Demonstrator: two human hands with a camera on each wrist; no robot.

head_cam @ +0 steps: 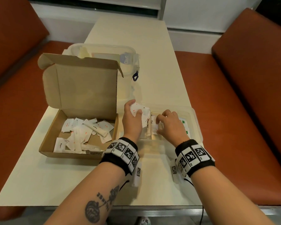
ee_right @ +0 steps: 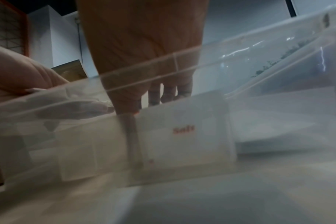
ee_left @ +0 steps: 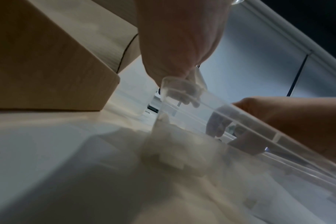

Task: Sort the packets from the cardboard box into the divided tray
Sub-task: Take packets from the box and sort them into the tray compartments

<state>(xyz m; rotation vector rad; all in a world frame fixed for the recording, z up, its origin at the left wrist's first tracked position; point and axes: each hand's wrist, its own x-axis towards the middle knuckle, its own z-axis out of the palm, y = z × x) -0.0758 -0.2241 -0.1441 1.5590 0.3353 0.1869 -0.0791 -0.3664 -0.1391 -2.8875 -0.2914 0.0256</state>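
An open cardboard box at the left holds several white packets. To its right lies the clear divided tray. My left hand hovers over the tray's left end and grips a bunch of white packets with red print. My right hand reaches into the middle compartment, thumb and fingers pinching an upright packet marked Salt. A sugar stick lies in the tray between my hands. Green-marked packets sit in the right compartment.
A clear lidded container with a blue clip stands behind the box's raised lid. Orange bench seats flank the narrow cream table. The box's side wall is close to my left wrist.
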